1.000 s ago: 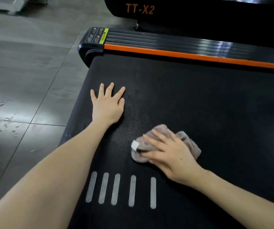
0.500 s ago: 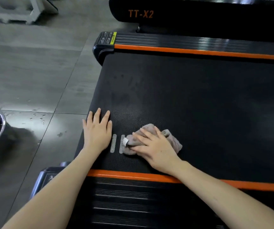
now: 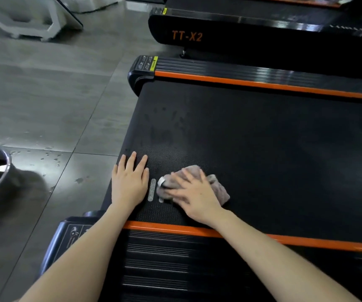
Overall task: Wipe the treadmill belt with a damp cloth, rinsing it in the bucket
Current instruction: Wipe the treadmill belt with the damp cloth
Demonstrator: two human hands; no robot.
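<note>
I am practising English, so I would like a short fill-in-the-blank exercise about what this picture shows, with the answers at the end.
1. The right hand presses a ____ onto the treadmill belt.
2. The left hand lies ____ on the belt, holding nothing.
3. The bucket stands on the floor at the person's ____ side.
4. The stripe bordering the belt's near edge is ____.
Missing words: cloth; flat; left; orange.
</note>
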